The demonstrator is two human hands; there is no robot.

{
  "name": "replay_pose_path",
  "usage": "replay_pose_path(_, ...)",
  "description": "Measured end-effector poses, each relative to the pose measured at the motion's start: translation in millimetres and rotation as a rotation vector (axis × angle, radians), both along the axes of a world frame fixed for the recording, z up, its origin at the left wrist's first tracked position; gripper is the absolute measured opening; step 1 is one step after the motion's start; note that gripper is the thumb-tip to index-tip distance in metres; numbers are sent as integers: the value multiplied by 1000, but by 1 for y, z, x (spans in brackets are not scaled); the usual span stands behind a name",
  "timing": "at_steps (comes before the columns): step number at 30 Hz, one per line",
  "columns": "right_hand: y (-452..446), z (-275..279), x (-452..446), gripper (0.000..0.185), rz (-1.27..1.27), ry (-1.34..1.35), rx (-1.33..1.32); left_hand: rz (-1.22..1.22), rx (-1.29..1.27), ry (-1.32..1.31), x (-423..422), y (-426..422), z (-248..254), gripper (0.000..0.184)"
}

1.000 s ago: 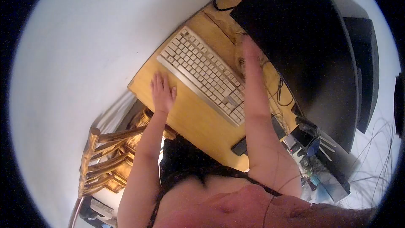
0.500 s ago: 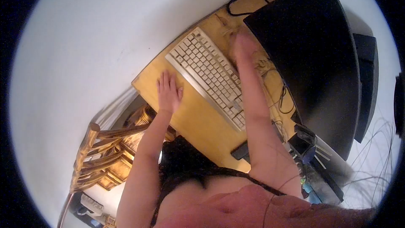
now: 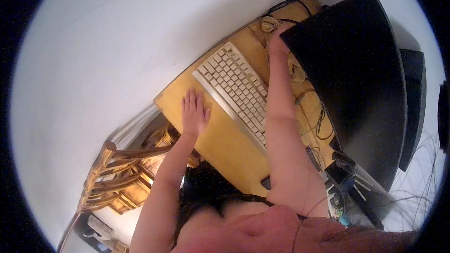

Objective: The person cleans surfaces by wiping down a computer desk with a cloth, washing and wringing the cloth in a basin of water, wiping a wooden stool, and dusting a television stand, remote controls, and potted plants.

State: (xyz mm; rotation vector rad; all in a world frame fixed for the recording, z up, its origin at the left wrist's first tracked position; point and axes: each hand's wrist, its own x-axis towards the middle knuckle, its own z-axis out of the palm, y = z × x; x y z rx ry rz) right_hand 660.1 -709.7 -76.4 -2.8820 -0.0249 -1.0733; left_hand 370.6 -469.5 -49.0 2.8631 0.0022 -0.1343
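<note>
My left hand [image 3: 194, 115] lies flat on the wooden desk [image 3: 232, 143], fingers stretched out, just in front of a cream keyboard [image 3: 234, 84]. Beyond the keyboard, my right arm reaches to the narrow strip of desk beside the dark monitor [image 3: 349, 84]. There my right hand [image 3: 280, 37] presses on a crumpled tan cloth [image 3: 270, 24]. Folds of tan fabric bulge out past the fingers and also show beside the wrist. The monitor's edge and the hand's own back hide most of the right fingers.
Black cables [image 3: 286, 5] loop at the desk's far corner, and thin wires [image 3: 322, 124] lie below the monitor. A dark phone-like object [image 3: 266, 182] sits near my right arm. A wooden chair [image 3: 117, 178] stands at left. The white wall [image 3: 108, 56] borders the desk.
My right hand has moved farther along the desk toward the far corner, with the tan cloth now bunched ahead of it. My left hand stays flat; the whole view has shifted slightly.
</note>
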Motion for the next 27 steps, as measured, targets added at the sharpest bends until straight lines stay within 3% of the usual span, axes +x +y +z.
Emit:
replay_pose_path(2,9,-3,-10,27,-118,326,166,8,-7,6,-1,-1,4,58)
replay_pose_path(3,17,3,-22,27,-124,326,162,2,-15,2,1,-2,6,58)
replay_pose_path(5,43,23,-49,31,89,663,138,5,-25,3,3,-3,8,58)
replay_pose_path(9,51,42,-51,24,374,622,153,7,-6,27,1,-2,5,57)
replay_pose_path(11,37,30,-27,18,190,595,76,9,5,24,1,-2,4,57)
replay_pose_path(14,12,-7,11,16,157,464,110,23,13,19,0,-2,2,56)
replay_pose_path(18,48,27,-16,20,-62,445,173,19,19,2,-1,-2,-1,58)
replay_pose_path(20,51,31,-28,20,168,520,92,21,16,29,0,-3,2,58)
replay_pose_path(21,51,37,-37,20,164,516,86,31,15,55,2,-3,3,58)
replay_pose_path(23,49,47,-54,22,504,571,48,28,0,41,2,-3,5,58)
replay_pose_path(24,47,47,-58,25,621,384,27,27,-5,34,1,-3,6,58)
replay_pose_path(25,43,49,-54,25,621,382,26,27,-6,33,1,-4,5,58)
replay_pose_path(27,35,51,-39,25,428,664,-76,1,17,-14,0,-2,3,58)
